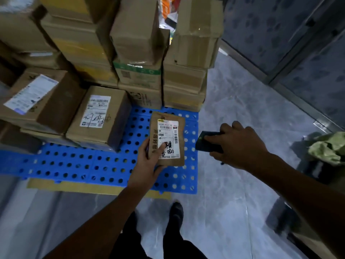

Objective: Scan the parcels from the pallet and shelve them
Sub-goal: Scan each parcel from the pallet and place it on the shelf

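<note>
My left hand (147,161) holds a small flat brown parcel (168,120) upright above the blue pallet (84,165), thumb pressed on its white shipping label. My right hand (237,144) grips a dark handheld scanner (205,141), whose front end points left at the parcel's label from a short distance. Stacked cardboard boxes (99,116) fill the pallet's back and left.
Tall box stacks (188,53) rise behind the held parcel. Grey floor (233,202) runs to the right, bounded by a patterned glass wall (298,43). A green bag (328,146) lies at the right edge. My feet (176,214) stand just before the pallet.
</note>
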Available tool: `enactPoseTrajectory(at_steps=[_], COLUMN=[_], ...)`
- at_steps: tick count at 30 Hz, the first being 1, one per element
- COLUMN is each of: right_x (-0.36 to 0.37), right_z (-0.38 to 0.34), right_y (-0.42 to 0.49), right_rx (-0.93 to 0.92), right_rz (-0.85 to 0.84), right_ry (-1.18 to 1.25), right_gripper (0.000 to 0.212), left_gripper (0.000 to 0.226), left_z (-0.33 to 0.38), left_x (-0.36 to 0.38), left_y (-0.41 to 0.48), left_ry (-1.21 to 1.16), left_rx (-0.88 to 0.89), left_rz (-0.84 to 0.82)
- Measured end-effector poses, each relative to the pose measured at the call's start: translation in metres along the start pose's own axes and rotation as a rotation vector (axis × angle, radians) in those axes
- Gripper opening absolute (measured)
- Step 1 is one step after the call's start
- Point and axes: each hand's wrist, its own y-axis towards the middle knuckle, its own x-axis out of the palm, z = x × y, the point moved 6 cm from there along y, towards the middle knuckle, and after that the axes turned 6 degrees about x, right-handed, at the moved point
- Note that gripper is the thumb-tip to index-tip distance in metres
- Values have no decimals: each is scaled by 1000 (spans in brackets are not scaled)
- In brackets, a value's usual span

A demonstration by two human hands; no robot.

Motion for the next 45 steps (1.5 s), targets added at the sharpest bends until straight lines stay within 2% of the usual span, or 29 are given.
enactPoseTrajectory(at_steps=[2,4,6,9,12,14,18,20,24,28,31,34,36,38,40,42,45], right_x=[2,7,9,9,-3,-25,-88,-119,-160,-196,-219,-232,-240,-245,-245,-243,-258], right_z=[-13,-24,-32,-55,-106,-152,-244,-293,-395,-476,-525,-565,-588,-609,-627,-642,-669], right_y=[-2,-8,-15,-24,-28,-28,-44,-66,-118,-160,-183,-201,-205,-207,-204,-193,-175], right_rx=[-87,-71,-4,94,112,-16,-281,-384,-587,-725,-828,-903,-906,-930,-961,-940,-889], right_rz=[-48,-93,-88,20,11,12,92,184,342,450,514,508,498,489,467,385,245], right_ry=[52,190,501,1027,1215,1131,595,425,188,119,108,68,92,105,115,259,724], right_gripper=[61,63,61,51,52,55,60,60,55,54,53,53,55,55,55,58,67], left_gripper=[81,84,91,104,99,91,88,90,98,96,85,58,58,58,62,83,92], left_z=[7,13,20,24,21,15,-3,-17,-41,-56,-68,-85,-89,-90,-79,-60,-46], left_x=[-9,-23,-39,-74,-119,-156,-233,-269,-325,-368,-390,-414,-421,-436,-446,-455,-488], left_y=[-9,-20,-34,-61,-96,-129,-217,-270,-373,-469,-524,-571,-598,-607,-614,-617,-621], left_ry=[54,67,109,80,56,99,237,336,503,705,916,803,731,802,902,994,741], left_rx=[25,28,47,33,-21,-48,-55,-113,-263,-333,-355,-557,-577,-662,-633,-526,-534], left_rz=[48,78,111,236,419,521,642,641,624,631,564,651,746,686,618,669,897])
